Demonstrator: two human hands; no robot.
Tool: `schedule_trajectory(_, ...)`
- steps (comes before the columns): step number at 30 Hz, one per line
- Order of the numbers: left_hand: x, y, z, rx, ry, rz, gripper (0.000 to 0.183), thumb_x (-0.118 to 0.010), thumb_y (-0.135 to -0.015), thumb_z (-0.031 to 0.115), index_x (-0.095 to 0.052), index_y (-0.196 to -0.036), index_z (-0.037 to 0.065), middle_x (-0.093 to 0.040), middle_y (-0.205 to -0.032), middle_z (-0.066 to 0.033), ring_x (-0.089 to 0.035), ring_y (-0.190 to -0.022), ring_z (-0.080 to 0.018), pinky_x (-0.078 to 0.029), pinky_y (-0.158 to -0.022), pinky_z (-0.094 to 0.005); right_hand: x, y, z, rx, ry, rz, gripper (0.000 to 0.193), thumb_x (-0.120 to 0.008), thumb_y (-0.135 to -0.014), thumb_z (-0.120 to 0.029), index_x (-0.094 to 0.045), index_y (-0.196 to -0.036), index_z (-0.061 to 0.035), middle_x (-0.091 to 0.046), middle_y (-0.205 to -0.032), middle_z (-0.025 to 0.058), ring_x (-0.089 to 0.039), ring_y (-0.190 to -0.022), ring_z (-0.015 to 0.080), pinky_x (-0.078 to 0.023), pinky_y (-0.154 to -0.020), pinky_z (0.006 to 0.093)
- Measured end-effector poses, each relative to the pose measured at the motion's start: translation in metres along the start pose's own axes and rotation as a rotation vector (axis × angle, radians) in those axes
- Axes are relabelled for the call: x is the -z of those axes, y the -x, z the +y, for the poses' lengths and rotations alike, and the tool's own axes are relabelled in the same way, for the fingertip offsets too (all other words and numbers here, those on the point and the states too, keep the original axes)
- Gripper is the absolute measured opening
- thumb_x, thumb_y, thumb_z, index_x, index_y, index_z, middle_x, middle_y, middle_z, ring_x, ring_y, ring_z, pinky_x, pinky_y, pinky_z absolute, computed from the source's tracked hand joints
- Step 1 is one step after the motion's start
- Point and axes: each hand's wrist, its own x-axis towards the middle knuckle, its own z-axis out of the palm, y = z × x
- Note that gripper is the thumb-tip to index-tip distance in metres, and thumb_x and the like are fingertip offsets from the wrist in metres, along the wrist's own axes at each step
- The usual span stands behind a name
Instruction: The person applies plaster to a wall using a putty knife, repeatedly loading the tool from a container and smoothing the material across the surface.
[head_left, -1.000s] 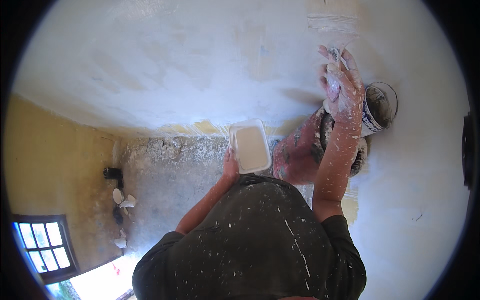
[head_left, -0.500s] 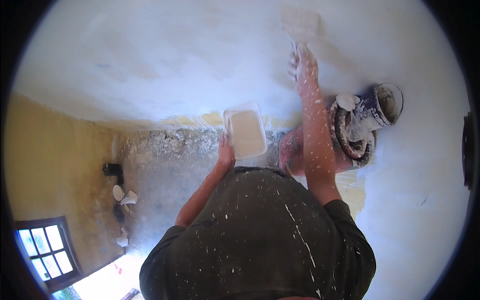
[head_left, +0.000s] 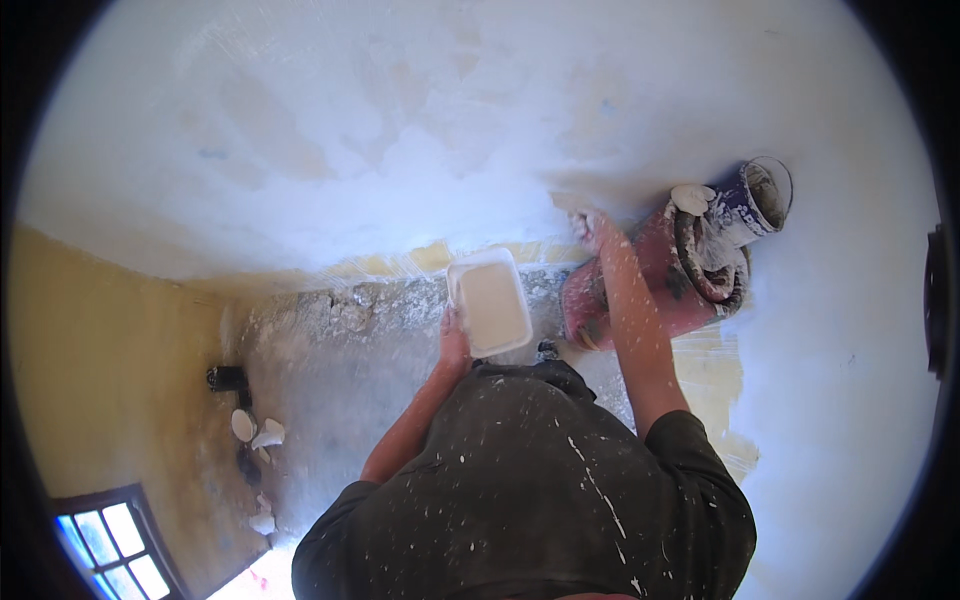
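Note:
My left hand (head_left: 454,338) grips the side of a white plastic tub (head_left: 525,305) holding off-white paint. The tub is level in front of my body. Flecked with paint, my right hand (head_left: 592,230) is closed round the handle of a wide paintbrush (head_left: 570,202). Motion smears the brush, which is low against the white-coated wall (head_left: 400,170); whether the bristles touch it I cannot tell. Beside my right forearm stands a red drum (head_left: 655,250) with a paint-crusted top.
On the drum rests a dark blue bucket (head_left: 738,208) with a wire handle, beside a white lump (head_left: 692,198). Small items, including a black object (head_left: 227,378), lie along the yellow left wall (head_left: 100,370). A barred window (head_left: 120,545) is at lower left.
My right hand has come down the wall with the brush, bending the arm. The view has shifted a little, and the tub shows slightly lower.

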Motion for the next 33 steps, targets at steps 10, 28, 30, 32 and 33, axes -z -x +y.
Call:
schedule_trajectory(10, 0.047, 0.019, 0.025, -0.038, 0.006, -0.032, 0.046, -0.037, -0.096, 0.029, -0.031, -0.133, 0.001, -0.044, -0.125, -0.0098, -0.044, -0.111, -0.0182, -0.037, -0.094, -0.0316, -0.206, 0.207, -0.15, 0.667, 0.351, 0.063, 0.015, -0.053, -0.087, -0.024, -0.05, -0.085, -0.0092, -0.047, -0.067, -0.0033, -0.034, -0.041, 0.0035, -0.026, -0.029, 0.0168)
schedule_trajectory(28, 0.085, 0.032, 0.028, -0.101, -0.051, -0.054, 0.044, -0.038, -0.096, 0.028, -0.033, -0.132, 0.002, -0.046, -0.123, -0.01, -0.046, -0.108, -0.0175, -0.039, -0.092, -0.0308, -0.014, -0.003, 0.043, 0.102, 0.158, 0.206, 0.013, -0.052, -0.087, -0.021, -0.049, -0.077, -0.0129, -0.041, -0.056, -0.0032, -0.036, -0.04, 0.006, -0.026, -0.031, 0.0179)
schedule_trajectory(30, 0.077, 0.025, 0.017, -0.061, -0.004, -0.073, 0.044, -0.038, -0.096, 0.028, -0.034, -0.131, 0.002, -0.046, -0.123, -0.0103, -0.046, -0.108, -0.0175, -0.039, -0.092, -0.031, 0.039, -0.008, 0.012, 0.095, 0.35, 0.117, 0.014, -0.05, -0.087, -0.017, -0.048, -0.075, -0.0092, -0.041, -0.056, -0.002, -0.037, -0.04, 0.0068, -0.029, -0.032, 0.0174)
schedule_trajectory(32, 0.087, 0.021, 0.022, -0.079, 0.021, -0.037, 0.044, -0.039, -0.096, 0.028, -0.033, -0.132, 0.002, -0.046, -0.123, -0.0103, -0.046, -0.108, -0.0178, -0.039, -0.092, -0.0315, -0.018, -0.009, -0.013, 0.249, 0.078, 0.156, 0.013, -0.052, -0.085, -0.015, -0.05, -0.075, -0.0071, -0.042, -0.056, -0.0029, -0.038, -0.04, 0.0066, -0.03, -0.033, 0.0178)
schedule_trajectory(33, 0.089, 0.021, 0.027, -0.079, 0.033, -0.045, 0.044, -0.039, -0.096, 0.028, -0.033, -0.132, 0.003, -0.046, -0.124, -0.0101, -0.046, -0.109, -0.0179, -0.038, -0.092, -0.0319, -0.055, 0.002, -0.038, 0.257, 0.215, 0.147, 0.013, -0.054, -0.084, -0.016, -0.051, -0.076, -0.007, -0.043, -0.056, -0.0029, -0.039, -0.041, 0.006, -0.031, -0.033, 0.0182)
